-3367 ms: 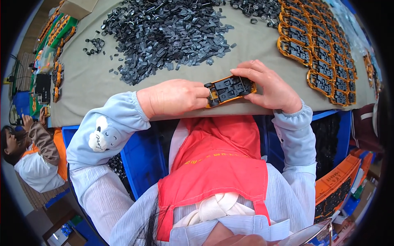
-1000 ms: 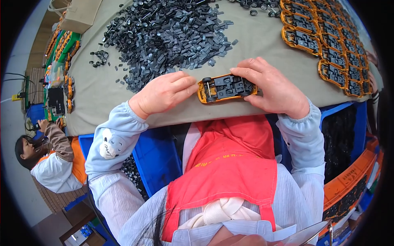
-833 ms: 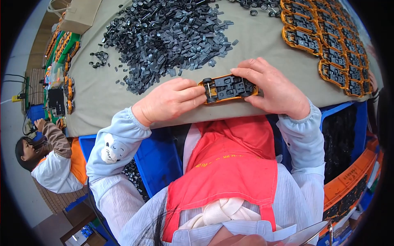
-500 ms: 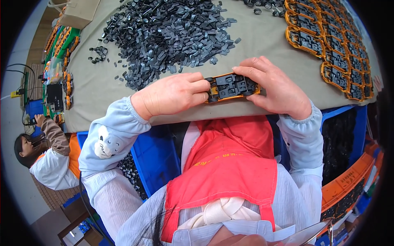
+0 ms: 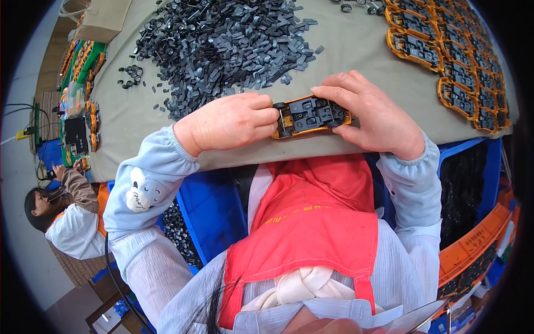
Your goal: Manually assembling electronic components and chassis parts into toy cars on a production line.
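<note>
An orange toy car [image 5: 309,116] lies upside down near the table's front edge, its black underside facing up. My right hand [image 5: 372,114] grips its right end, thumb on the near side and fingers on the far side. At the left end, a silver wheel axle [image 5: 282,119] with black wheels shows beside the closed fingertips of my left hand [image 5: 233,122]. Those fingers press against that end of the car; whether they pinch the axle or the body is hidden.
Beyond my hands, a big heap of small black pieces [image 5: 222,50] covers the beige tabletop [image 5: 345,50]. Rows of upturned orange car bodies [image 5: 414,49] stand at the right. Blue bins [image 5: 214,211] sit below the table edge. A co-worker [image 5: 75,222] sits at the far left.
My left fingers have drawn slightly left, so the axle at the car's left end shows more. My right hand keeps its grip on the car.
</note>
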A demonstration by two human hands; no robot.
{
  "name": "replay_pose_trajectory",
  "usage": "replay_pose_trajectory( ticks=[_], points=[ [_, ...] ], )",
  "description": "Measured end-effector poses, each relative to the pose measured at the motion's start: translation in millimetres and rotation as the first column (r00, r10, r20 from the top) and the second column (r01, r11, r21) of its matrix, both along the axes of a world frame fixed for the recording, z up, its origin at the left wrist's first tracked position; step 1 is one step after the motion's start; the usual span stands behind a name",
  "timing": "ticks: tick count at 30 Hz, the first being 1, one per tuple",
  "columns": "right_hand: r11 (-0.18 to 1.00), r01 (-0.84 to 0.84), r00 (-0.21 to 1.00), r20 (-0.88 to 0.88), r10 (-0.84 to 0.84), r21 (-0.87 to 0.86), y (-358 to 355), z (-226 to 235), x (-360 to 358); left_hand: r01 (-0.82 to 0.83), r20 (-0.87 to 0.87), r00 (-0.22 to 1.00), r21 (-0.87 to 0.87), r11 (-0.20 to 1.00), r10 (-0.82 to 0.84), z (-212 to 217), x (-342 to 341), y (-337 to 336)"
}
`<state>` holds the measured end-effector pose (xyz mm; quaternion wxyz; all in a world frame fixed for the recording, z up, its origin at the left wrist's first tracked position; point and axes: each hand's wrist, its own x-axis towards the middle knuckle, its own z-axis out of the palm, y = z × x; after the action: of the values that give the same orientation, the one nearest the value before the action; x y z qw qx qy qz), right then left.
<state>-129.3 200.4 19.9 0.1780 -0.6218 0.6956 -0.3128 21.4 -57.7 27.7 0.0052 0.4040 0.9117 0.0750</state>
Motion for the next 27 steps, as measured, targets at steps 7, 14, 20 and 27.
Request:
replay_pose_trajectory(
  ticks=[7, 14, 20, 27],
  points=[
    [1.0, 0.0, 1.0, -0.02, 0.0, 0.01, 0, 4, 4, -0.008, 0.082, 0.997, -0.031, 0.999, 0.011, 9, 18, 9],
    [1.0, -0.011, 1.0, -0.007, 0.011, 0.003, 3, 3, 8, -0.404, 0.101, 0.909, 0.461, 0.79, 0.405, -23, 55, 10],
    [1.0, 0.011, 0.999, -0.039, -0.011, 0.001, 4, 6, 9, -0.585, 0.15, 0.769, 0.558, 0.589, 0.621, -26, 46, 48],
    [0.977, 0.115, 0.986, -0.099, -0.134, -0.177, 12, -3, 20, -0.602, 0.165, 0.759, 0.547, 0.582, 0.63, -37, 37, 58]
  ],
)
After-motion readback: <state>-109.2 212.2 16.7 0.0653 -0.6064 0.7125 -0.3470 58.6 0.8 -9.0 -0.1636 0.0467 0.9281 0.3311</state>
